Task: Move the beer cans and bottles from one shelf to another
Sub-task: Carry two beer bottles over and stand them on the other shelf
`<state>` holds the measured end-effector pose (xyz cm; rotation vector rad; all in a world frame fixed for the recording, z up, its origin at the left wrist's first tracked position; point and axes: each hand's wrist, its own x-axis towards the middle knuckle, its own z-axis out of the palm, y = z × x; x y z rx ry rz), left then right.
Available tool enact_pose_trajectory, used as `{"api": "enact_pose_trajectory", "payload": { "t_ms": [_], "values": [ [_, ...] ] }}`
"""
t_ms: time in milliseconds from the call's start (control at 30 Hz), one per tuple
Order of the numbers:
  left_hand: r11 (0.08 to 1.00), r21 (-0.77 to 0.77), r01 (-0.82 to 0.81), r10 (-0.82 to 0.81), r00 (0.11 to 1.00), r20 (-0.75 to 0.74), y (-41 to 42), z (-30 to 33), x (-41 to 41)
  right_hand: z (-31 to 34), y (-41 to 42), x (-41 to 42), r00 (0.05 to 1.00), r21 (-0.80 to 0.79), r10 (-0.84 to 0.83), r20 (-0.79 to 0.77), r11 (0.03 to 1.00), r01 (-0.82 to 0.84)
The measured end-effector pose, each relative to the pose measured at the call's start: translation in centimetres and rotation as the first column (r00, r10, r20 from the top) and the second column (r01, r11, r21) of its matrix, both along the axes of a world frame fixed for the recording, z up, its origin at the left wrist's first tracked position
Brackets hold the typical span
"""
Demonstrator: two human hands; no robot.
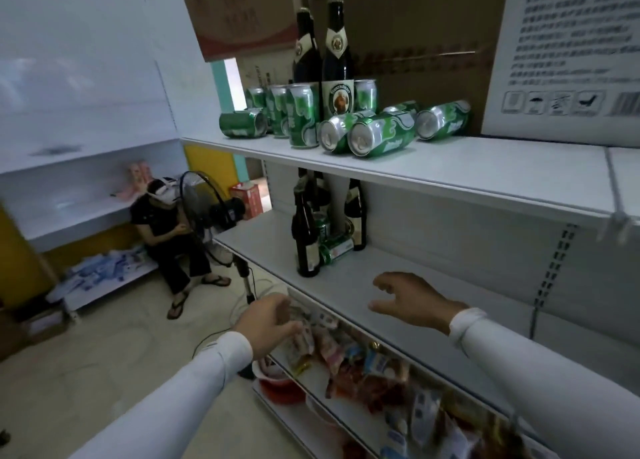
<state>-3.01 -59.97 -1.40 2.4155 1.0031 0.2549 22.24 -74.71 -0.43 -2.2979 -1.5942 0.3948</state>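
at the far left a person sits on a low shelf beside a standing fan; a headset covers the top of the head, and what the hands are doing cannot be made out.

nearer, the left hand hangs in the air in front of the snack shelf, fingers loosely spread and holding nothing; the fingertips blur into the packets behind them, so contact is unclear.

up on the top shelf most of the beer sits: green cans stand in a row at the back left, others lie tipped on their sides toward the front edge, probably set down in haste, and a toppled can points its base outward. two dark bottles stand among them, with what may be a third hidden behind the left one.

below, on the middle shelf, a smaller cluster waits: a front bottle partly screens a couple of cans, and the bottle necks are cut off by the shelf above, so the count is uncertain.

to the right, the right hand hovers over the bare middle shelf near that cluster, thumb and fingers moderately open as if shaped for a bottle, gripping nothing. which shelf is the source is not plain from this moment.

cartons fill the upper right, their print unreadable.
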Motion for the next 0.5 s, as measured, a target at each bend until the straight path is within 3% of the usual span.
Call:
{"api": "enact_pose_trajectory", "payload": {
  "t_ms": [200, 367, 500],
  "values": [
    [0.999, 0.044, -0.001, 0.005, 0.996, -0.088, 10.5, 1.2, 3.1, -2.2, 9.1, 3.7, 0.988, 0.008, -0.052, -0.148, 0.999, 0.054],
    [0.999, 0.039, 0.016, -0.015, 1.0, -0.028, 16.6, 1.3, 6.1, -3.6, 12.1, 5.5, 0.977, -0.025, -0.102, -0.187, 0.995, 0.099],
    [1.0, -0.012, 0.02, -0.019, 0.994, 0.108, 20.1, 1.2, 9.3, -4.3, 12.8, 6.6, 0.954, -0.028, -0.207, -0.218, 0.978, 0.206]
  ]
}}
